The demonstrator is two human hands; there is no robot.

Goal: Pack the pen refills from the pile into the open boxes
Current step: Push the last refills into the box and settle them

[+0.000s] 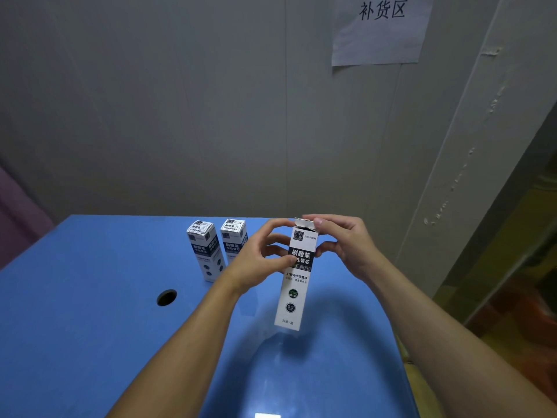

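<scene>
Two closed boxes (217,247) stand side by side on the table (90,312), toward its rear edge. A third box (297,276) is held upright above the table, right of and nearer than the pair, between the left hand (259,260) and right hand (340,239). A hole (166,297) lies in the tabletop, left of and before the pair.

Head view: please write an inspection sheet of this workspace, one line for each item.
Surface: blue table with a round hole.
Job's things: box in hand, held above the table, top flap not closed; two closed boxes standing behind. No refill pile seen.
Clutter: nothing seen.
Hands: left hand grips the box's side; right hand fingers pinch the top flap.
Cables: nothing seen.
Surroundings: grey wall, paper sign.
</scene>
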